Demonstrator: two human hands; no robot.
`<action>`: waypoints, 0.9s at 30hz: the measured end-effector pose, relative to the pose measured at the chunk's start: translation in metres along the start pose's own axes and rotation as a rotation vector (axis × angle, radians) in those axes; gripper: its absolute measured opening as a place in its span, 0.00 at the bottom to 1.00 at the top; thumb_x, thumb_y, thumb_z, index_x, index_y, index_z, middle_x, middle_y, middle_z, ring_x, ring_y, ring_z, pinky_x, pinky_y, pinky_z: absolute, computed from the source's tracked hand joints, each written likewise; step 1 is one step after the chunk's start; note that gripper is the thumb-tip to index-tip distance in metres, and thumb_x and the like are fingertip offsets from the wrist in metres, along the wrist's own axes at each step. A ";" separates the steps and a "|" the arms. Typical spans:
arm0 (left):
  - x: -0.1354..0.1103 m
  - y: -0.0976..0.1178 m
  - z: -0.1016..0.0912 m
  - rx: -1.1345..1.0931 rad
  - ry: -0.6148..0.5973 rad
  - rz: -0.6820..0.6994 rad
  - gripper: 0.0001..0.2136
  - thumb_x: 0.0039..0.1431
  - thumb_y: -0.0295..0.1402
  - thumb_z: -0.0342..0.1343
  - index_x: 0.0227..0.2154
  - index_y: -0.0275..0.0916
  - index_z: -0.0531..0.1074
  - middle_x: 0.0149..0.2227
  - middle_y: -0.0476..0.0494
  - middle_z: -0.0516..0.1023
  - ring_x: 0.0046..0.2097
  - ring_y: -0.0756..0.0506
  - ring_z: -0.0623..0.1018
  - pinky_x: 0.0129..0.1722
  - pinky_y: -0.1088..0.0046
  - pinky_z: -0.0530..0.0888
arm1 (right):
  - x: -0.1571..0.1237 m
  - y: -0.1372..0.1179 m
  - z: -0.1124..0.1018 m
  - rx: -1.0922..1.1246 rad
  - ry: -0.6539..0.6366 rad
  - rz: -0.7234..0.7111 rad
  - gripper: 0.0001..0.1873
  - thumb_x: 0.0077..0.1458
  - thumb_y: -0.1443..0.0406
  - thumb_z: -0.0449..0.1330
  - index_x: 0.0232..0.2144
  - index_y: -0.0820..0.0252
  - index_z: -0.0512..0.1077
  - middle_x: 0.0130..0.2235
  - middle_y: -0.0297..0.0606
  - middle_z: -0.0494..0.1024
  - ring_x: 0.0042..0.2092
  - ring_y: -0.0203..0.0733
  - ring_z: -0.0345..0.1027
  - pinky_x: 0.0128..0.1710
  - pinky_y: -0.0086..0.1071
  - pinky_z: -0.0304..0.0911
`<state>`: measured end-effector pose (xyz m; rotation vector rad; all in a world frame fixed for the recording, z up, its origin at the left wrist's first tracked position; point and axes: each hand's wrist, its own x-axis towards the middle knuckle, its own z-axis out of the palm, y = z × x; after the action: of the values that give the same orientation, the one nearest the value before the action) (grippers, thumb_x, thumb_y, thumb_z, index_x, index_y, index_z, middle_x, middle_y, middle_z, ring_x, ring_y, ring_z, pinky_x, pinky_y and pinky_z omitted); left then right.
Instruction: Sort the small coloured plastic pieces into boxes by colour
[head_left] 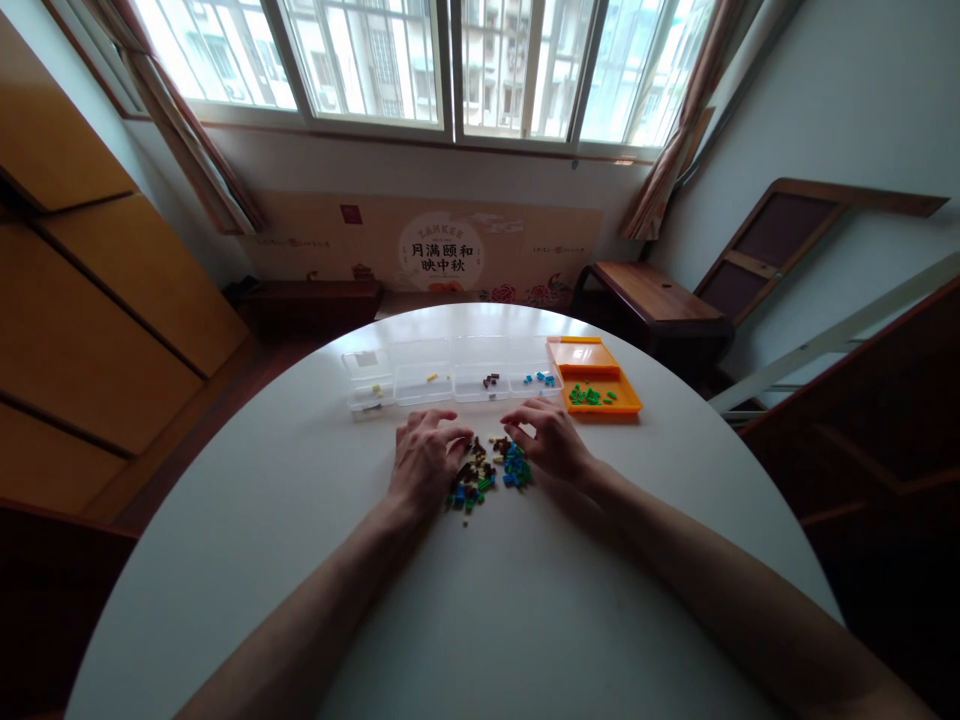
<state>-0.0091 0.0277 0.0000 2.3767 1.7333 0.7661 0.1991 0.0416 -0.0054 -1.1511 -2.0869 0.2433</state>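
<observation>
While both hands rest on the white bench (300,560), I see the small pile of mixed bricks (486,472) lying between them, toward the far edge. My left hand (424,462) lies flat at the pile's left side, fingers spread and touching the nearest pieces, gripping nothing. My right hand (551,440) arches over the right side, fingertips curled down onto blue pieces; whether one is pinched I cannot tell. Just beyond the pile stands a clear compartment box (450,380) with a few yellow, brown and blue pieces in separate cells, and touching its right end an orange tray (596,385) holding green ones. I judge the risk is scatter: a sweeping finger could push light bricks off the heap, or a loose pinch could drop one into the wrong cell.
</observation>
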 end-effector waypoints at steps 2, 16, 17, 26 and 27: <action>0.000 0.000 0.000 -0.009 0.002 0.002 0.07 0.57 0.33 0.57 0.32 0.48 0.80 0.47 0.46 0.76 0.53 0.37 0.68 0.49 0.57 0.64 | -0.001 0.000 0.001 0.016 0.009 0.008 0.05 0.55 0.70 0.61 0.33 0.58 0.77 0.34 0.37 0.79 0.38 0.42 0.69 0.41 0.35 0.61; -0.001 0.001 -0.002 -0.104 0.124 0.113 0.05 0.61 0.32 0.54 0.32 0.41 0.75 0.43 0.45 0.77 0.49 0.41 0.70 0.48 0.62 0.63 | 0.006 -0.017 0.005 0.107 -0.101 0.054 0.05 0.54 0.68 0.63 0.35 0.59 0.78 0.33 0.36 0.78 0.37 0.39 0.70 0.42 0.33 0.61; -0.001 0.001 -0.003 -0.108 0.136 0.124 0.06 0.61 0.32 0.53 0.32 0.41 0.75 0.42 0.45 0.77 0.49 0.41 0.70 0.48 0.62 0.63 | 0.008 -0.018 0.006 0.105 -0.111 0.056 0.05 0.54 0.68 0.63 0.35 0.59 0.78 0.33 0.36 0.78 0.37 0.39 0.70 0.42 0.33 0.61; -0.003 0.001 -0.005 -0.107 0.132 0.096 0.08 0.62 0.36 0.52 0.33 0.42 0.74 0.42 0.44 0.77 0.50 0.42 0.69 0.51 0.62 0.62 | 0.016 -0.027 0.016 0.143 -0.106 0.054 0.03 0.53 0.68 0.63 0.31 0.59 0.78 0.31 0.35 0.78 0.35 0.37 0.70 0.37 0.29 0.61; -0.003 0.001 -0.005 -0.107 0.130 0.080 0.08 0.62 0.36 0.51 0.33 0.42 0.74 0.42 0.44 0.77 0.50 0.41 0.70 0.51 0.62 0.63 | 0.018 -0.026 0.016 0.135 -0.099 0.049 0.04 0.53 0.68 0.62 0.31 0.59 0.78 0.31 0.35 0.78 0.34 0.38 0.70 0.37 0.29 0.61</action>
<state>-0.0115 0.0238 0.0039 2.3864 1.6050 1.0185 0.1649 0.0434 0.0045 -1.1297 -2.0942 0.4652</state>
